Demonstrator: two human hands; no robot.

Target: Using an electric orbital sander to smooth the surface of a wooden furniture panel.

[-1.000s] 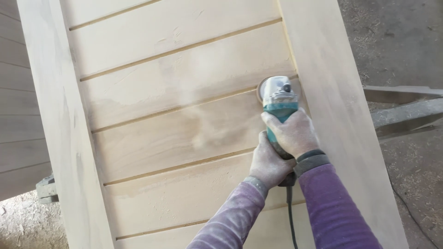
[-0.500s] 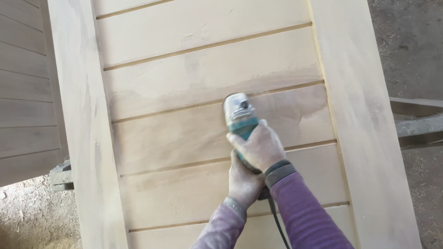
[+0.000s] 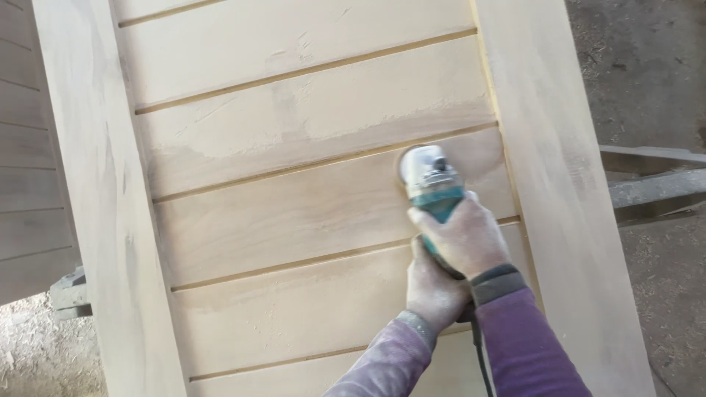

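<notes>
Over the dusty floor (image 3: 647, 73), the pale slatted wooden door panel (image 3: 294, 213) lay flat, and both hands, right hand (image 3: 465, 237) ahead of left hand (image 3: 435, 288), gripped the teal-and-grey angle grinder (image 3: 430, 180), which had swung rightward again across the same slat, widening the sanded patch.

Soft even daylight, faint shadows, no glare, slight blur

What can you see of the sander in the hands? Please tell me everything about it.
The sander is a handheld power tool with a grey metal head and a teal body, dusty all over. Its head lies on a plank of the pale wooden panel, near the right frame. The right hand grips the body from above; the left hand holds the rear. A dark cord hangs down from its back end.
</notes>
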